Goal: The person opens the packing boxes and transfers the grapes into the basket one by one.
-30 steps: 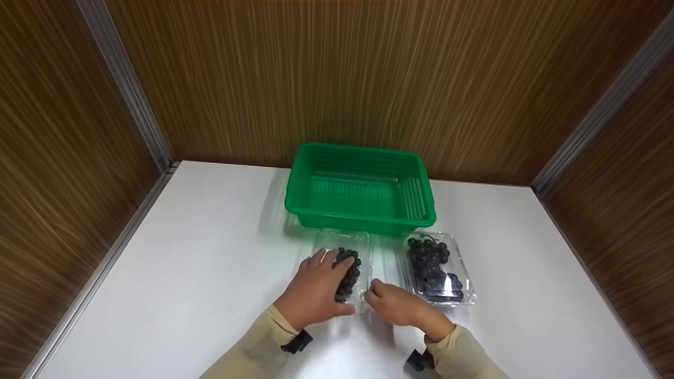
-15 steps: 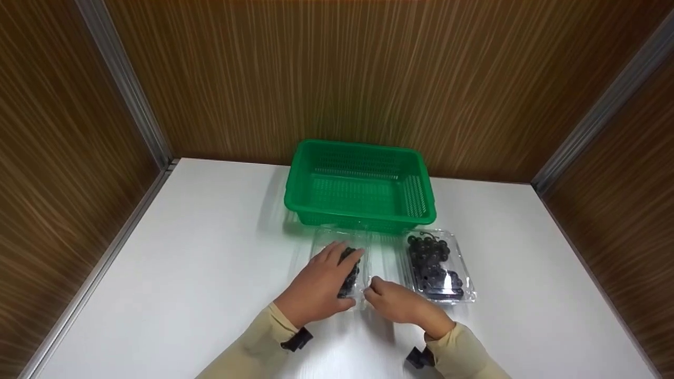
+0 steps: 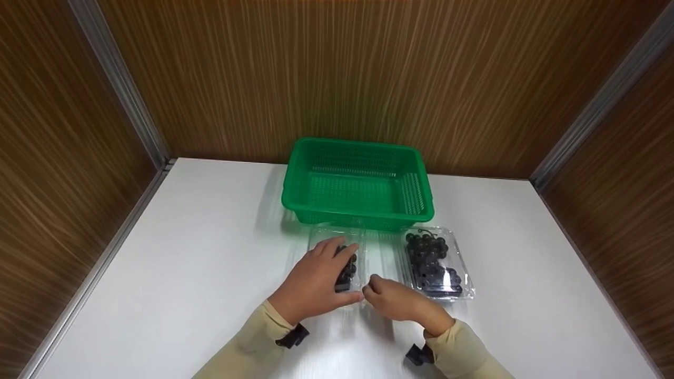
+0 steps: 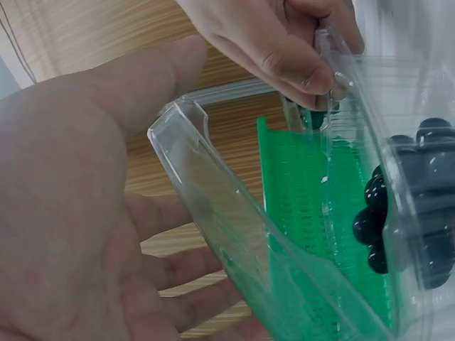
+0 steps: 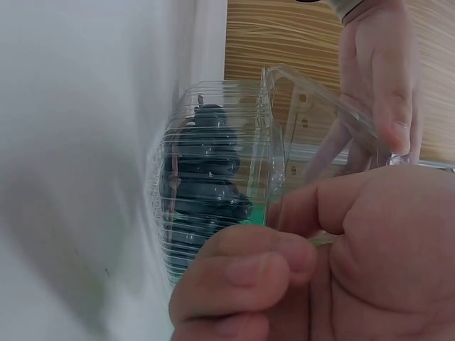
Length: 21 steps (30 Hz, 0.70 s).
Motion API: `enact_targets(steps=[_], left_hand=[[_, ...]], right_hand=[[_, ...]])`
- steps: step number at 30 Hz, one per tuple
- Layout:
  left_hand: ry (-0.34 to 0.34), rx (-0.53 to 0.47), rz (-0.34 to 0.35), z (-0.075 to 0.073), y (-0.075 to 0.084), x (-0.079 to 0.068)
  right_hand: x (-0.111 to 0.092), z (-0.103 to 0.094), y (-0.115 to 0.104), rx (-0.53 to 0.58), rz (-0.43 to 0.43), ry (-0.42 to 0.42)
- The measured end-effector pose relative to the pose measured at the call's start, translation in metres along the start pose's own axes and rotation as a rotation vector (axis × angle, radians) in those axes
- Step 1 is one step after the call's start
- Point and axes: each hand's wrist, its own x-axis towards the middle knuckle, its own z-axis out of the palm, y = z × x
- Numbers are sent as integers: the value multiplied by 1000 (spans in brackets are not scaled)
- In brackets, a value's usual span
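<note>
The right hand [image 3: 392,300], pinching the rim [image 5: 274,153] of the clear grape box [image 5: 210,160] on the worktop [image 3: 210,252], should hold it steady while the left hand [image 3: 310,281], loosely spread against the tilted lid [image 4: 245,234], guides that gently.

A long, plain beige fabric sleeve [image 3: 247,342] is worn on the left, a matching beige sleeve [image 3: 468,350] on the right, both creased towards the cuffs [image 3: 277,319]. Beside each cuff, a small, angular black block [image 3: 293,336] is worn.
</note>
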Motion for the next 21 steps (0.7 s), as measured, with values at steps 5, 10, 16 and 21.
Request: enact_targets(steps=[5, 10, 16, 21], left_hand=[[56, -9, 28, -7, -1, 0], [81, -11, 30, -14, -3, -2], [101, 12, 11, -23, -6, -7], [127, -29, -20, -30, -6, -9]], right_hand=[[0, -1, 1, -6, -3, 9], [0, 0, 1, -4, -1, 18], [-1, 2, -1, -19, 9, 27], [-2, 2, -2, -28, 23, 40]])
